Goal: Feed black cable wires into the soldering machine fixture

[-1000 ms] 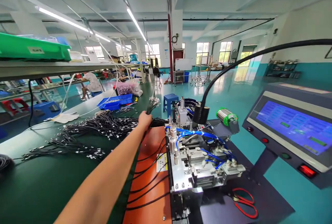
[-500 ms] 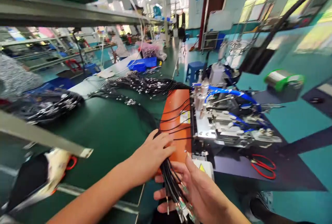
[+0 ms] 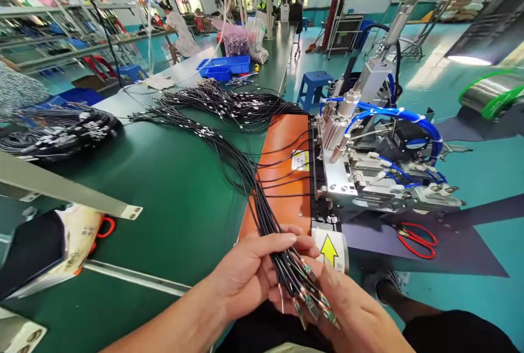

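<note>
A bundle of black cables runs from the green table across an orange plate to my hands. Its near ends carry small green circuit boards and metal connectors. My left hand is wrapped round the bundle just behind these ends, thumb on top. Under and beside the connector ends, my right hand cups the cables, its thumb along their right side. Several single black cables cross the orange plate into the machine with metal cylinders and blue air hoses.
Further cable piles lie on the green table, at the back and left. Red-handled scissors rest right of the machine. A metal bracket juts in at left. Blue trays, a blue stool and a solder-wire spool stand beyond.
My left hand has turned from lying over the bundle to gripping it from the left, thumb on top. The connector ends have risen in view. The camera has tilted down.
</note>
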A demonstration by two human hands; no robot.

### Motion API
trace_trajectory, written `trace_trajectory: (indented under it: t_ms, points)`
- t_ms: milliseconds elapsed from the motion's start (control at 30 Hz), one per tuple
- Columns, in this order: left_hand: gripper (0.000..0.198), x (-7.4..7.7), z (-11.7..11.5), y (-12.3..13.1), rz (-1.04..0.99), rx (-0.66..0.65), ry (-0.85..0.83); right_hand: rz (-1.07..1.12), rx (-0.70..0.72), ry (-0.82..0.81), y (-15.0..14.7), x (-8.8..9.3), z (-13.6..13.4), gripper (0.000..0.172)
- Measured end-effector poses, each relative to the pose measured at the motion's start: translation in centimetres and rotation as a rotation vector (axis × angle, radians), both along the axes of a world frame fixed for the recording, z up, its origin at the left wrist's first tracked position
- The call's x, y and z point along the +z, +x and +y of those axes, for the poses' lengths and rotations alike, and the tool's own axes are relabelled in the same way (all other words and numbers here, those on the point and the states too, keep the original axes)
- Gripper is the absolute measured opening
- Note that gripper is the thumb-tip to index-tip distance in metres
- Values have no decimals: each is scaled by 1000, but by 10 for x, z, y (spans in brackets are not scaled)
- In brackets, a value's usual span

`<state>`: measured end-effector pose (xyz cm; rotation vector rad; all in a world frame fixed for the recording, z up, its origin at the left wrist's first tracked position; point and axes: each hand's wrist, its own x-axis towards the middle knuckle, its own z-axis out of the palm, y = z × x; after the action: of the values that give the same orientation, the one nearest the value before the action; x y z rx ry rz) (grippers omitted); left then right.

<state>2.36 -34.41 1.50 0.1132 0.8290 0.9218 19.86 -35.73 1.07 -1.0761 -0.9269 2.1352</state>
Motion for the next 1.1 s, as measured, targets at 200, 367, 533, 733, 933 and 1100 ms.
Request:
trace_trajectory:
  t_ms: [200, 367, 533, 733, 933, 1100]
  points:
    - [20, -9, 5, 4, 91, -28, 50, -334, -15, 291, 44, -15, -9, 33]
    - [19, -13, 5, 4, 173, -53, 82, -523, -25, 502, 38, -18, -9, 23]
    - [23, -11, 5, 8, 264, -48, 87, -643, 33, 713, 25, -15, -6, 15]
    - [28, -12, 4, 10, 353, -54, 83, -541, 87, 549, 22, -18, -9, 22]
    - [29, -12, 5, 11, 386, -65, 79, -324, 37, 155, 16, -18, -9, 36]
    - [29, -13, 3, 11, 428, -75, 84, -251, 10, 80, 14, -18, -8, 38]
